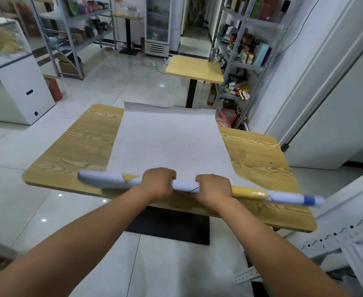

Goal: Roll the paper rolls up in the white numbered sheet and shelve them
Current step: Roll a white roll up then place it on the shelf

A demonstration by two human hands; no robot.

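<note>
Wood-grained bench (69, 151). The sheet (167, 136) lies on the bench with its long axis running from near edge to far edge. Its far end overhangs the far edge and its near end is wound round the rolls (185, 186). The rolls lie along the bench's near edge, long axis left to right. A yellow and a blue-banded end point toward the near right corner. The left grip (158, 185) and right grip (213, 189), side by side at mid-length, each clasp the wrapped rolls.
</note>
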